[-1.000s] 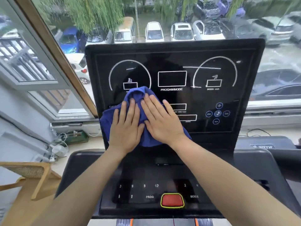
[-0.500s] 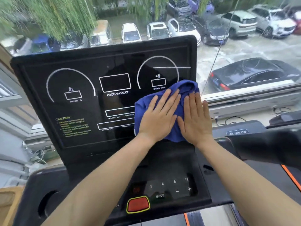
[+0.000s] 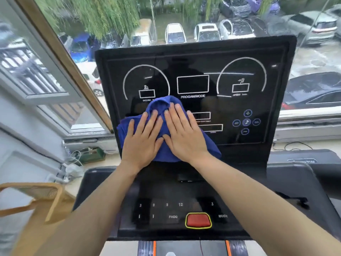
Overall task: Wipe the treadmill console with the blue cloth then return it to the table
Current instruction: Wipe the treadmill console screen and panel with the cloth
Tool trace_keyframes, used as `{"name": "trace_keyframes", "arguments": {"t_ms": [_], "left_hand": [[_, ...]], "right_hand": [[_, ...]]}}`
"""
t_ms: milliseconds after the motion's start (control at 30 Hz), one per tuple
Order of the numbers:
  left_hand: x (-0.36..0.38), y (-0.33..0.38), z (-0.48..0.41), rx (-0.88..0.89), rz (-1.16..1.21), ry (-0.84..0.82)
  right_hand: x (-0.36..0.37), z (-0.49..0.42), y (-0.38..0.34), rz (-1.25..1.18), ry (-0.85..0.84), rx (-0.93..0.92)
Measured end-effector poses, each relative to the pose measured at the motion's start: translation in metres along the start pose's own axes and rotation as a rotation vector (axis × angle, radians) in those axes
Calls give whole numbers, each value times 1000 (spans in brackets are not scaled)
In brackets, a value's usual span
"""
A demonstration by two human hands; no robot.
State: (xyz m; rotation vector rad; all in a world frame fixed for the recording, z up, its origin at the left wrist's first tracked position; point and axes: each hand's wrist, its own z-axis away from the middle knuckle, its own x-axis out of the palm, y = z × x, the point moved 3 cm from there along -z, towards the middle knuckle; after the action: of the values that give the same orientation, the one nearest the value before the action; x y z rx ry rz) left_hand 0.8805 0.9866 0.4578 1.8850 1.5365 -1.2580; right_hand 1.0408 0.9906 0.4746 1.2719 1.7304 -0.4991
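Left hand (image 3: 141,143) and right hand (image 3: 184,133) spread flat, side by side, palms pressing the blue cloth (image 3: 166,145) against the lower left of the treadmill console (image 3: 193,85); no pinch on the fabric, just open fingers pinning it to the glossy black panel. Cloth bunched into a lump above the fingertips, loose edges spilling left and lower right of the palms. Likely trouble from here: with nothing gripped, any easing of pressure on that steep, slick face could let the cloth slide down onto the lower button panel (image 3: 177,211) near the bottom of the frame. Could also drag across the round touch buttons (image 3: 246,122) at centre right, or brush the red stop button (image 3: 198,220) at bottom centre, and trigger something if powered; cannot tell whether it is on. Bunched folds may leave streaks or skip the panel corners. Wiping judged partway through, right side and top of the panel apparently yet to cover. Beyond the console, a window with parked cars (image 3: 175,33) across the top; cables and a plug (image 3: 72,170) on the sill at centre left; a wooden chair (image 3: 36,200) at lower left. No table clearly in view, so the return spot cannot be placed.
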Motion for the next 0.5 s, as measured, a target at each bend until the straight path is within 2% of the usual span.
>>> {"name": "trace_keyframes", "arguments": {"t_ms": [133,233,300,400,500], "left_hand": [[1,-54,35,-121,-1,-47],[-1,-69,54,-195,-23,-100],[-4,-67,66,-223,-7,-93],[-4,-53,84,-254,86,30],[-7,-37,92,-427,209,0]], "right_hand": [[1,-35,-62,20,-5,-101],[3,-39,-90,21,-17,-95],[7,-28,-100,5,-48,-94],[16,4,-102,-25,-112,-127],[24,47,-89,-37,-175,-175]]}}
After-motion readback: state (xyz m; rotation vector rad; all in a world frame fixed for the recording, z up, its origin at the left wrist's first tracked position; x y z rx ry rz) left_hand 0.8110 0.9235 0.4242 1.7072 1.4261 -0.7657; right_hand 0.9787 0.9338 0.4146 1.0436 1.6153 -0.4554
